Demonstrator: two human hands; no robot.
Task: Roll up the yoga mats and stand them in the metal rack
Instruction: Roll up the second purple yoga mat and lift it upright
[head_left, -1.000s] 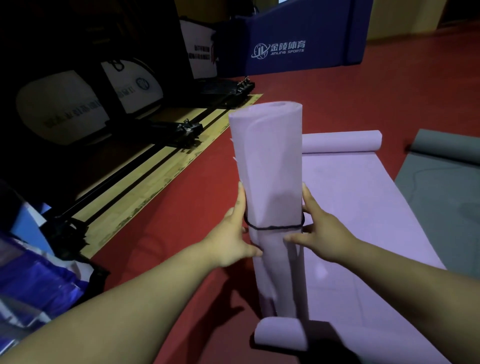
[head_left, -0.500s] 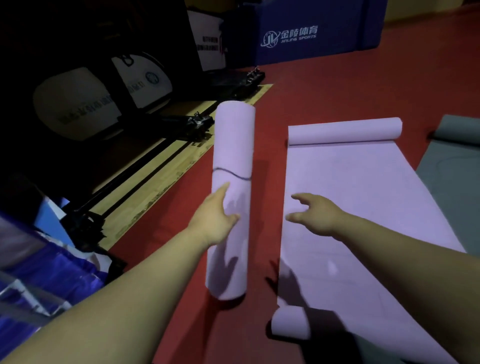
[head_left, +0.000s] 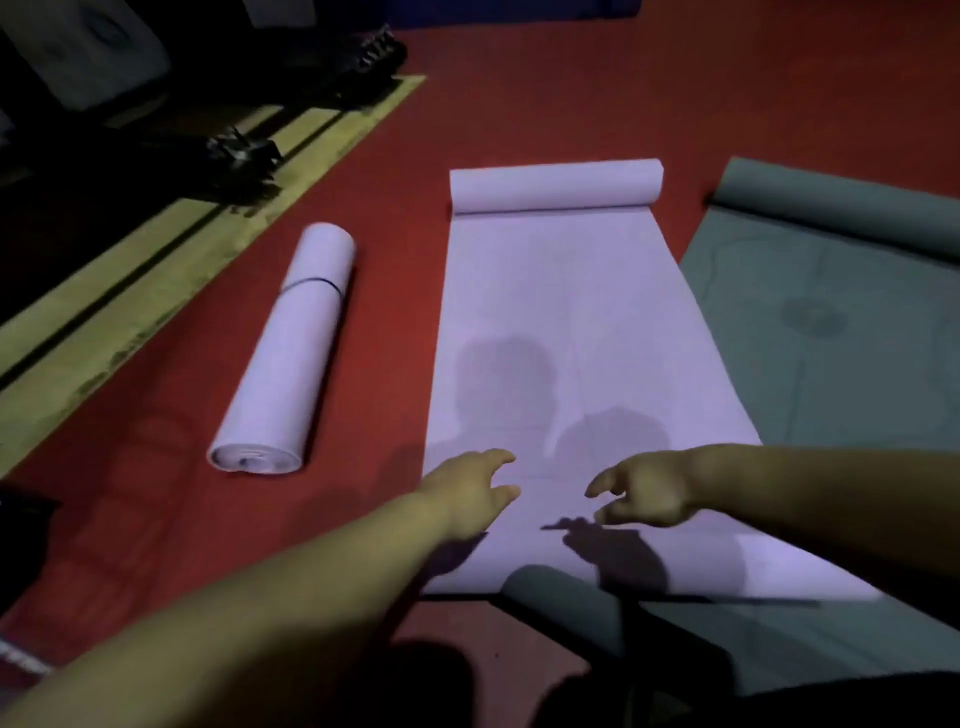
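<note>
A rolled purple yoga mat (head_left: 291, 358) with a black band around it lies on the red floor at the left. A second purple mat (head_left: 566, 332) is spread flat in the middle, its far end curled into a roll. My left hand (head_left: 470, 493) and my right hand (head_left: 647, 493) hover over the near part of this flat mat, fingers loosely bent, holding nothing. No metal rack can be made out in this view.
A grey mat (head_left: 831, 332) lies spread at the right, its far end curled. Another grey mat end (head_left: 566, 597) lies rolled near my body. Wooden boards (head_left: 156, 260) and dark wheeled equipment (head_left: 239, 156) line the left side.
I let go of the banded purple roll, and it now lies on the floor at the left. Both hands have moved over the near part of the flat purple mat.
</note>
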